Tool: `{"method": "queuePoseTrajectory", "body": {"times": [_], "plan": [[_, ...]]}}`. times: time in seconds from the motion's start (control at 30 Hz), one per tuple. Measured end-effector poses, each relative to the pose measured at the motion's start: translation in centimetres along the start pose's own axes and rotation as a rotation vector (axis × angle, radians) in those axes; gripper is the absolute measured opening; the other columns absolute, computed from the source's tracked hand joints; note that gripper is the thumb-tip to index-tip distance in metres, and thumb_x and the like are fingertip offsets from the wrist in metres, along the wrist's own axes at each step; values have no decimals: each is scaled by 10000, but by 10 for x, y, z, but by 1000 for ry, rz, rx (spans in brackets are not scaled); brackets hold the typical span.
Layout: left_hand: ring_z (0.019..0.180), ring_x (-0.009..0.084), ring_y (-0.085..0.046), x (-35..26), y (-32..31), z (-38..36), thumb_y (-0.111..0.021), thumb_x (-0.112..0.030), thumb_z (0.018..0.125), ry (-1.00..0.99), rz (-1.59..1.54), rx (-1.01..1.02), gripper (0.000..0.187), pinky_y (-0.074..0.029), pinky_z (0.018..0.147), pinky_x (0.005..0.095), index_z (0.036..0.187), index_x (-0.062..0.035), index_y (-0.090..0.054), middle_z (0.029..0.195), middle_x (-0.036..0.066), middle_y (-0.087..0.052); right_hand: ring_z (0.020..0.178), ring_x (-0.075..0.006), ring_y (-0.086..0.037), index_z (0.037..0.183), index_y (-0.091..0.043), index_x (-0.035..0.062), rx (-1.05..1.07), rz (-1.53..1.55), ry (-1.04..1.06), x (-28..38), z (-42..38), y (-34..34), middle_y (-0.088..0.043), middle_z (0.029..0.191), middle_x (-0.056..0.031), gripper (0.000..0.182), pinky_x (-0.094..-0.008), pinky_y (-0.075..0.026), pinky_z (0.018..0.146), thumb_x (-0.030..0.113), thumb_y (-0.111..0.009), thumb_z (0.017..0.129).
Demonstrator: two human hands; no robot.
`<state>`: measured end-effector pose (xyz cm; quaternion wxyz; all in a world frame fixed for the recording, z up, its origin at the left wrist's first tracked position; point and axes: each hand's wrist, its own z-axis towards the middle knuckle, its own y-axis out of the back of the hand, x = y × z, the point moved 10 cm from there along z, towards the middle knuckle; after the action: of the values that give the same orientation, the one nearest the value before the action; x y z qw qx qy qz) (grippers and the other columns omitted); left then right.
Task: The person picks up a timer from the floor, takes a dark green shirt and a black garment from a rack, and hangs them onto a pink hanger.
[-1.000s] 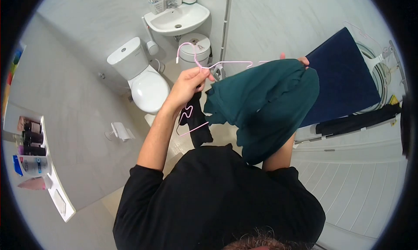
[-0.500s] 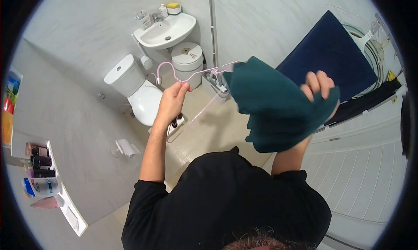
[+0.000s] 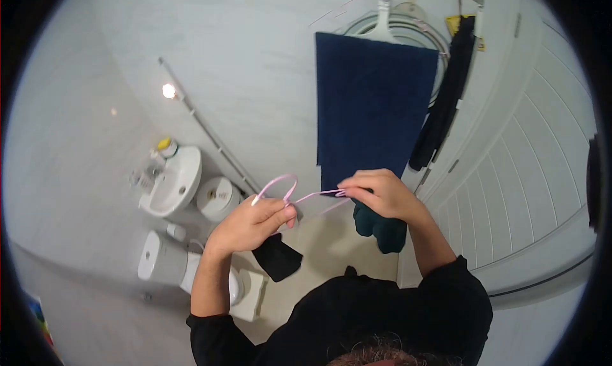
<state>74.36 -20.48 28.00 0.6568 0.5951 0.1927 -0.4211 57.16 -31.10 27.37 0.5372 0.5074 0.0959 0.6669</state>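
A pink wire clothes hanger [image 3: 312, 197] spans the space between my two hands, its hook curving up at the left. My left hand [image 3: 252, 222] is closed around the hanger's neck, just under the hook. At the hanger's right end, my right hand [image 3: 379, 194] pinches the wire between thumb and fingers. A dark green cloth [image 3: 382, 229] hangs bunched below my right hand, and its upper edge is hidden by the fingers. Under my left hand a black cloth [image 3: 278, 257] hangs down; what holds its top is hidden.
A navy towel [image 3: 376, 104] hangs on the wall ahead, with a black garment [image 3: 446, 98] to its right. At the left are a washbasin [image 3: 172, 184], a lidded white bin [image 3: 218, 199] and a toilet [image 3: 159, 254]. A white panelled door [image 3: 510, 194] stands on the right.
My view has turned right, towards the navy towel. My right hand has brought the green cloth down and left to the hanger's end. My left hand still grips the hanger's neck.
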Motion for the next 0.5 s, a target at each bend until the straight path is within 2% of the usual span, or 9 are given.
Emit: {"method": "queuePoseTrajectory", "body": {"times": [0.03,0.07,0.1,0.2,0.23,0.27,0.33,0.4,0.5], "plan": [[565,98,-425,-9,2,23,-548,-283,1062,9,11,12,344,-373,545,296,861,-37,-679,589,2,-464,859,-310,-684,1143,-725,36,70,-49,-107,-14,-8,8,-723,971,-140,252,-360,-524,762,153,-684,924],[559,104,-429,-15,6,46,-552,-284,1060,19,21,23,346,-377,544,298,853,-38,-680,584,7,-477,859,-310,-684,1143,-725,36,44,-64,-110,-17,-15,22,-723,971,-140,252,-360,-524,762,153,-684,924],[577,218,-506,-18,5,71,-552,-317,1047,36,81,91,361,-436,600,369,860,-28,-662,610,91,-537,821,-300,-683,1111,-726,30,-43,-99,-133,-22,-24,43,-719,924,-127,218,-358,-517,730,127,-684,921],[577,260,-536,-56,-6,140,-566,-304,1035,-100,169,104,357,-441,596,385,832,-25,-658,622,120,-567,800,-309,-673,1026,-737,59,-286,-233,-210,-45,-47,101,-703,891,-125,155,-373,-514,706,158,-680,922],[582,303,-556,-69,-10,162,-596,-303,1011,-201,203,52,355,-439,584,395,810,-15,-650,619,143,-576,788,-322,-673,999,-728,52,-435,-323,-226,-51,-57,131,-701,880,-136,135,-381,-513,699,153,-670,930],[582,303,-556,-77,-14,183,-596,-303,1011,-224,203,65,355,-439,584,395,810,-15,-650,619,143,-576,775,-336,-674,971,-718,44,-581,-414,-241,-56,-68,161,-698,868,-146,124,-389,-512,692,148,-660,937],[594,317,-567,-109,4,221,-664,-282,969,-381,615,-255,332,-445,582,395,794,0,-641,654,151,-597,748,-368,-669,933,-696,26,-818,-437,-297,-64,-86,223,-684,820,-173,154,-411,-505,669,171,-648,952],[621,183,-512,-128,17,261,-712,-225,950,-552,395,-326,280,-435,597,332,821,15,-645,694,111,-586,725,-394,-659,918,-696,20,-864,-534,-367,-71,-90,281,-665,779,-203,222,-423,-491,637,230,-638,964],[647,171,-529,-146,30,322,-735,-237,937,-632,395,-458,287,-433,607,332,845,26,-665,716,106,-615,750,-413,-656,911,-707,19,-890,-758,-434,-72,-72,350,-667,797,-221,362,-457,-488,655,361,-605,974]]}}
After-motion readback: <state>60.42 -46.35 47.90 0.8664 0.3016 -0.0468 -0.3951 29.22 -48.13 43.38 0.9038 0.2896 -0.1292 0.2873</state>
